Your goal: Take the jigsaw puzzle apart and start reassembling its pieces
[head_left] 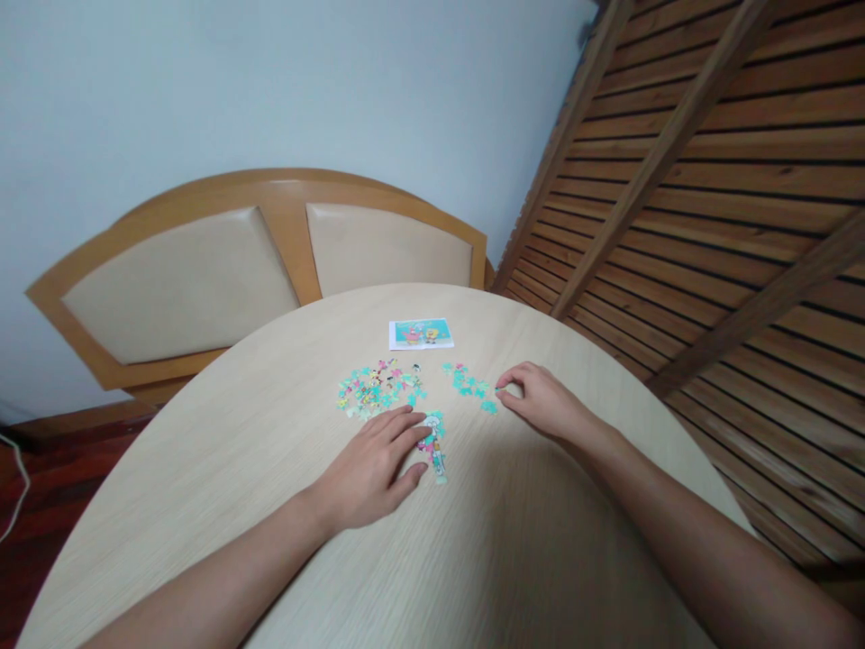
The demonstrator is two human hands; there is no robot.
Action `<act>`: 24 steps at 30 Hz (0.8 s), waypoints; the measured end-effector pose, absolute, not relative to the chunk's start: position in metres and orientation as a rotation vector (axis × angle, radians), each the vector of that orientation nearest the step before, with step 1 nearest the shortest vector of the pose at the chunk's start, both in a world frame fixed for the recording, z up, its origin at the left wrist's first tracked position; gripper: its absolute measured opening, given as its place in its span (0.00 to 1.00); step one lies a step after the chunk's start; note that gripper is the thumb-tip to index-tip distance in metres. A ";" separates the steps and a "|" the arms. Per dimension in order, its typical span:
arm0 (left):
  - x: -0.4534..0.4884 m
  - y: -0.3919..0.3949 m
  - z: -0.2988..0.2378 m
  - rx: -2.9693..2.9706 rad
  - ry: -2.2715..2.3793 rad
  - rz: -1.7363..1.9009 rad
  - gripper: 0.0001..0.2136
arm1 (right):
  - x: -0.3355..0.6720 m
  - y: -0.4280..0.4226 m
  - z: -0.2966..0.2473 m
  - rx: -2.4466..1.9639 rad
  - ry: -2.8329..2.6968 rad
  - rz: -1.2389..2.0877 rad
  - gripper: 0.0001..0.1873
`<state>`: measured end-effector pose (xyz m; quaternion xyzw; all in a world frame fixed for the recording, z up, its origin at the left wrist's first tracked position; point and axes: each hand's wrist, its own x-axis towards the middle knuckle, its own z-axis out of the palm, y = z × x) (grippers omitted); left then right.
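Note:
My left hand (374,466) lies flat on the round wooden table (270,469), fingers stretched out, their tips resting on a small joined strip of puzzle pieces (436,448). My right hand (541,399) is curled, thumb and forefinger pinched on a small teal puzzle piece (499,390) at the edge of a teal cluster (468,382). A bigger scatter of loose, mixed-colour pieces (376,388) lies just beyond my left hand.
A small printed reference picture (420,333) lies farther back on the table. Behind the table stands a wooden bench with two padded back panels (203,270). A slatted wooden wall (709,207) runs along the right.

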<state>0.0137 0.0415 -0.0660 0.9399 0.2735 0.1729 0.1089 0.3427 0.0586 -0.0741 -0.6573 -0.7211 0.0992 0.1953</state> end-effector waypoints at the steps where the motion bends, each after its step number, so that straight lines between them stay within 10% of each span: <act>1: 0.014 0.042 -0.066 2.767 0.805 0.501 0.19 | 0.342 0.058 -0.073 -1.836 -2.020 0.291 0.08; 24: 0.015 0.041 -0.065 2.776 0.807 0.479 0.19 | 0.297 0.045 -0.067 -1.390 -1.534 1.057 0.16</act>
